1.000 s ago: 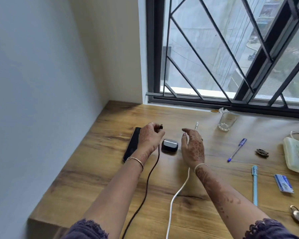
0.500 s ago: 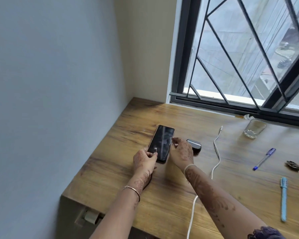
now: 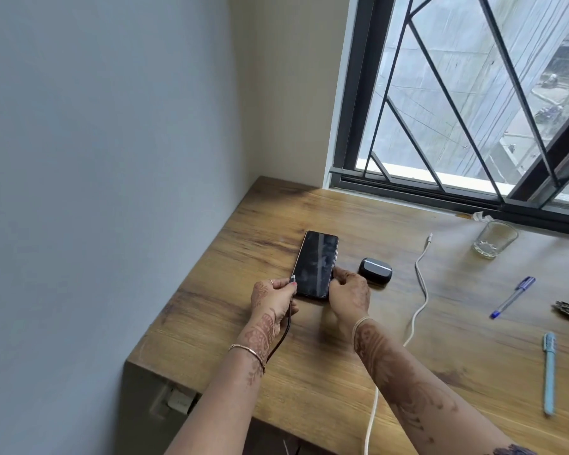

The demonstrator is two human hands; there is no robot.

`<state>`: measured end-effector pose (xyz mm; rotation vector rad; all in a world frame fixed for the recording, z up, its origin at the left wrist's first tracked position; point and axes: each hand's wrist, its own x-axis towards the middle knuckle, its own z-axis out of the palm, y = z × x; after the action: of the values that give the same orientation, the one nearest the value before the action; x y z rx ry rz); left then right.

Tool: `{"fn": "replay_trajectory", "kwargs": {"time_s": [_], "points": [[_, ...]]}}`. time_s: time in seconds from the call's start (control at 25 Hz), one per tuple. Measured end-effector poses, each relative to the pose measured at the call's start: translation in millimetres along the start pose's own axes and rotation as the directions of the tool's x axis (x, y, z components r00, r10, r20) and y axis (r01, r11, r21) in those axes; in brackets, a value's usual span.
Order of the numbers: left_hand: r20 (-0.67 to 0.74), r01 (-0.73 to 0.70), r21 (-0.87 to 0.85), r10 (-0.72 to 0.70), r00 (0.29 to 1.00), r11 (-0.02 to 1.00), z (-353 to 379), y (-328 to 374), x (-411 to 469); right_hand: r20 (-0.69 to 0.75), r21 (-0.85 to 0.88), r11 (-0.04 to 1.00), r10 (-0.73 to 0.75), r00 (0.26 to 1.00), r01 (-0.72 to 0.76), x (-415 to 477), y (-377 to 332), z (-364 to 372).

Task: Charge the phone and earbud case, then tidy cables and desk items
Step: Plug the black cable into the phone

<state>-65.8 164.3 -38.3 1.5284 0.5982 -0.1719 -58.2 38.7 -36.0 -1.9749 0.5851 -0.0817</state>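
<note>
The phone (image 3: 316, 264) lies flat on the desk (image 3: 309, 372), dark screen up, its near end between the two sets of fingers. The left hand (image 3: 273, 300) has its fingers (image 3: 284, 284) curled, pinching the plug of the black cable (image 3: 286, 326). The plug tip is right at the phone's near left corner; whether it sits in the port cannot be told. The cable trails toward the desk edge beneath that wrist. The right hand (image 3: 349, 295) curls its fingers (image 3: 340, 275) round the phone's near right edge. Just beside the right fingers, on the side away from the phone, sits the closed earbud case (image 3: 375, 270). Farther out from them the white cable (image 3: 421, 290) lies loose, then a glass (image 3: 493, 239), a blue pen (image 3: 513, 297) and a light-blue pen (image 3: 549, 372)
</note>
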Motion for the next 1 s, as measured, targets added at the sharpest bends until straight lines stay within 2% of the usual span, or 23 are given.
{"fn": "replay_trajectory", "kwargs": {"time_s": [0.12, 0.2, 0.36, 0.52, 0.6, 0.84, 1.0], "points": [[0.019, 0.016, -0.034, -0.015, 1.0, 0.999, -2.2, 1.6, 1.1, 0.072, 0.315, 0.924, 0.204, 0.976, -0.216, 9.5, 3.8, 6.2], [0.036, 0.017, -0.031, -0.016, 0.999, 0.999, -4.5, 1.1, 2.1, 0.102, 0.386, 0.883, 0.246, 0.964, -0.267, 19.0, 9.6, 9.1], [0.069, 0.019, -0.04, -0.016, 0.997, 0.999, -11.4, 3.3, 3.4, 0.135, 0.355, 0.901, 0.214, 0.967, -0.249, 21.4, 6.0, 4.7], [0.13, 0.019, -0.061, -0.011, 0.991, 0.998, -11.7, 4.3, -0.1, 0.234, 0.302, 0.926, 0.157, 0.96, -0.225, 18.7, -2.4, 7.3], [0.135, 0.007, -0.07, 0.002, 0.991, 0.998, -9.5, 5.5, -3.2, 0.229, 0.308, 0.923, 0.162, 0.96, -0.229, 17.8, -2.7, 7.8], [0.05, 0.01, -0.08, -0.006, 0.999, 0.997, -11.4, -6.1, -11.4, 0.314, 0.473, 0.806, 0.223, 0.923, -0.356, 18.7, 2.2, 7.7], [0.108, 0.036, -0.074, -0.028, 0.994, 0.997, -7.5, -15.5, -27.0, 0.36, 0.509, 0.775, 0.204, 0.91, -0.375, 22.2, 5.4, 6.4]]}}
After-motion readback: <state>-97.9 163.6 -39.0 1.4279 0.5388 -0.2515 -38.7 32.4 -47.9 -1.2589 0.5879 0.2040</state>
